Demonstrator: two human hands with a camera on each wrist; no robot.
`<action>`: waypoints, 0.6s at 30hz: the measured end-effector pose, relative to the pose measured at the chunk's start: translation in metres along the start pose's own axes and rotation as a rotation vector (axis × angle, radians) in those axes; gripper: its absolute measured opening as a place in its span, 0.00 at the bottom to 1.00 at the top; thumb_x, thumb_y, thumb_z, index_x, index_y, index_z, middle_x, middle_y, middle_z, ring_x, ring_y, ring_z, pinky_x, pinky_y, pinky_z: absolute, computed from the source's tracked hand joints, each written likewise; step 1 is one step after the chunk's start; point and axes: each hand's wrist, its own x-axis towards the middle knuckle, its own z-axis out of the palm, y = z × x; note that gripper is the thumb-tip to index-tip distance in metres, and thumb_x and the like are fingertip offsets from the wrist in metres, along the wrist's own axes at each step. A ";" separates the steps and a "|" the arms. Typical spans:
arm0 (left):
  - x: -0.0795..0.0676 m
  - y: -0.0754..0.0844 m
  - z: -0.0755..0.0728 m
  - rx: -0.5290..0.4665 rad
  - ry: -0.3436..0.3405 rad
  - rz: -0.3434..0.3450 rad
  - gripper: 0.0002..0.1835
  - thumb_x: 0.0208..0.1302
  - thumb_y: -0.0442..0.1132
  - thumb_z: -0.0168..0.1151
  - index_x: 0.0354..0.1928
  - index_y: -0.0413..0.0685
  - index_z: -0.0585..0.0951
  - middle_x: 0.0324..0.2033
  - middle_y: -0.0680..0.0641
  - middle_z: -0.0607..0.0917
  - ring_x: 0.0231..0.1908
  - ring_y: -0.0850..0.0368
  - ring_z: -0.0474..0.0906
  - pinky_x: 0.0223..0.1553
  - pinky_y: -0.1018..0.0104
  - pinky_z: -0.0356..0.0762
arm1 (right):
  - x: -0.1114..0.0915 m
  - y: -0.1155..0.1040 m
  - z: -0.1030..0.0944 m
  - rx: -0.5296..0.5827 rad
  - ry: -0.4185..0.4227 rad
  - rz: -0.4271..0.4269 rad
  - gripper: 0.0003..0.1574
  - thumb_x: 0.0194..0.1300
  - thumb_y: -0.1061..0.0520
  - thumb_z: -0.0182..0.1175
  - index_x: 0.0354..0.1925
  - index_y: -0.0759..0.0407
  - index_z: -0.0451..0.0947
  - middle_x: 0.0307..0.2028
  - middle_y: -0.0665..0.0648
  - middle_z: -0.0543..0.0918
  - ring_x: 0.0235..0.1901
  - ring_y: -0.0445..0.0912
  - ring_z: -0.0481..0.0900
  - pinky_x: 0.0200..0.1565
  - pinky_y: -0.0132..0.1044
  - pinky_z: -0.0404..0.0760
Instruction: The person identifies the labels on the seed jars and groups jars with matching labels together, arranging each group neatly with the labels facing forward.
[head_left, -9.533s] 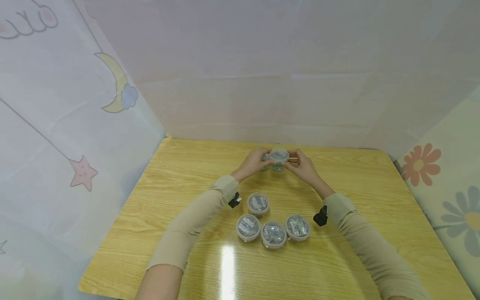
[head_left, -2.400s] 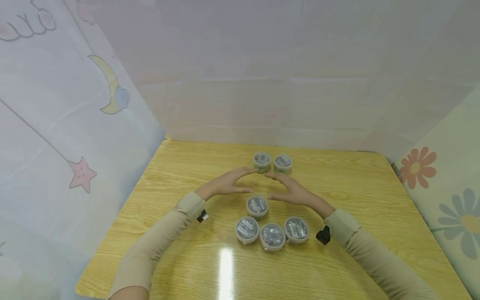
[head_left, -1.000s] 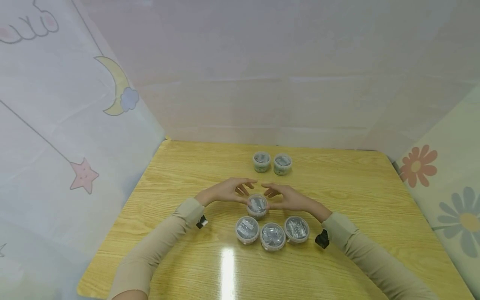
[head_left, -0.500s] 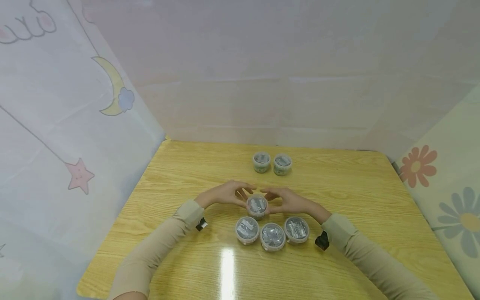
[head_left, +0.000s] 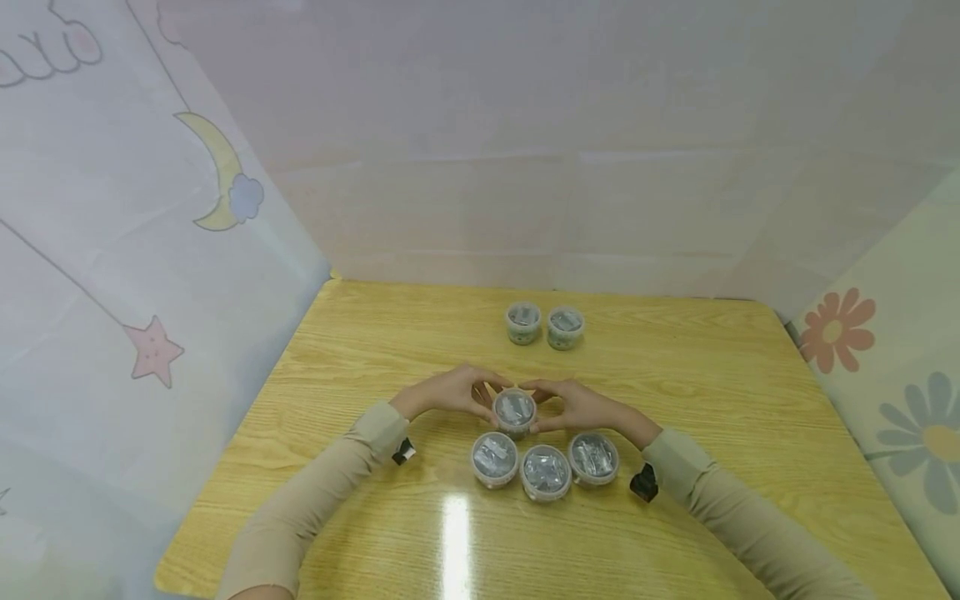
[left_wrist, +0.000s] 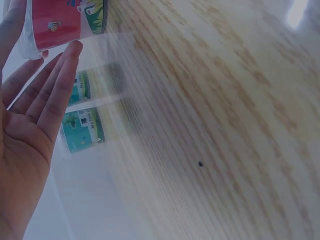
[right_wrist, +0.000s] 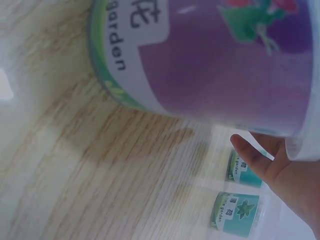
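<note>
Both hands are at a small round lidded tub (head_left: pixel 514 408) in the middle of the table. My left hand (head_left: pixel 457 390) holds its left side between thumb and fingers. From the right, my right hand (head_left: pixel 581 406) grips it the same way. The tub stands upright, close behind three similar tubs, the left one (head_left: pixel 494 460), the middle one (head_left: pixel 545 473) and the right one (head_left: pixel 593 459). In the left wrist view, a red-labelled tub (left_wrist: pixel 57 22) is by the fingers. A purple-labelled tub (right_wrist: pixel 225 65) fills much of the right wrist view and hides part of the right hand.
Two tubs with teal labels stand side by side near the table's far edge, the left one (head_left: pixel 522 323) and the right one (head_left: pixel 565 328). The wooden table (head_left: pixel 360 533) is enclosed by printed cloth walls (head_left: pixel 465 208) at the back and sides.
Both hands have come back from the two far tubs to the middle tub and closed around it. Earlier they held one of the far tubs. The three front tubs have stayed put.
</note>
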 end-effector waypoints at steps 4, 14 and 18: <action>0.001 0.000 0.001 -0.012 0.002 0.019 0.38 0.46 0.50 0.73 0.61 0.49 0.72 0.46 0.48 0.81 0.36 0.65 0.81 0.41 0.74 0.79 | 0.000 0.003 0.002 0.022 0.002 -0.030 0.45 0.55 0.38 0.64 0.66 0.50 0.61 0.53 0.55 0.79 0.51 0.49 0.77 0.55 0.55 0.72; 0.001 -0.002 0.003 -0.020 0.000 0.008 0.37 0.48 0.48 0.72 0.61 0.49 0.71 0.45 0.48 0.81 0.36 0.67 0.82 0.39 0.73 0.80 | 0.002 0.004 0.004 0.044 0.003 -0.016 0.42 0.56 0.39 0.63 0.65 0.48 0.63 0.48 0.52 0.81 0.49 0.46 0.78 0.54 0.54 0.73; 0.001 -0.003 0.003 -0.045 0.000 0.008 0.36 0.48 0.49 0.72 0.61 0.50 0.71 0.45 0.48 0.81 0.36 0.66 0.82 0.39 0.73 0.80 | 0.002 0.003 0.004 0.052 0.005 -0.020 0.42 0.56 0.39 0.63 0.65 0.47 0.63 0.47 0.51 0.82 0.48 0.46 0.79 0.54 0.54 0.73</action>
